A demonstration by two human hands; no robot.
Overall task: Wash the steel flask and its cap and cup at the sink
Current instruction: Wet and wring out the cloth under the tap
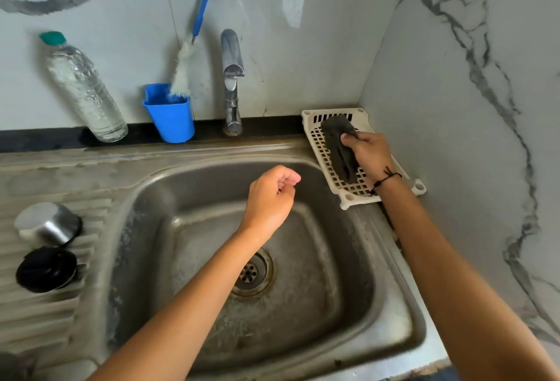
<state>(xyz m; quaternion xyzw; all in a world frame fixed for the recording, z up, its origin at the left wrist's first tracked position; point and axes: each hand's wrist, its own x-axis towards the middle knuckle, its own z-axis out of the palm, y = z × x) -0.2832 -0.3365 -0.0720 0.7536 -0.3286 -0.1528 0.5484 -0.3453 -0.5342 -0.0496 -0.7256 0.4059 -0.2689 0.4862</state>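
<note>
The right hand [368,153] reaches to the back right corner of the counter, where its fingers and thumb are curled round a dark grey scrubbing pad [339,147] that lies on a white slotted plastic rack [312,120]; the pad is pinched near its upper end and its lower part trails down across the rack's grid. A thin black cord is tied round that wrist. The left hand [272,195] hangs above the steel sink [303,305] with its fingers curled into a loose fist and nothing in it, the knuckles turned toward the tap [231,77], which stands at the back edge of the basin. The drain [253,273] shows in the basin floor just beside the left forearm. On the ribbed draining board [45,314] to the left of the basin sit two of the flask's parts, well apart from both hands: the steel cup [48,223], lying tilted on its side, and just in front of it the black cap [45,270]. The flask body itself cannot be made out with any certainty. Along the back wall stand a clear plastic bottle [85,92] with a green top, leaning against the marble tile, and a blue holder [171,117] with a blue-handled bottle brush [183,73] resting in it.
</note>
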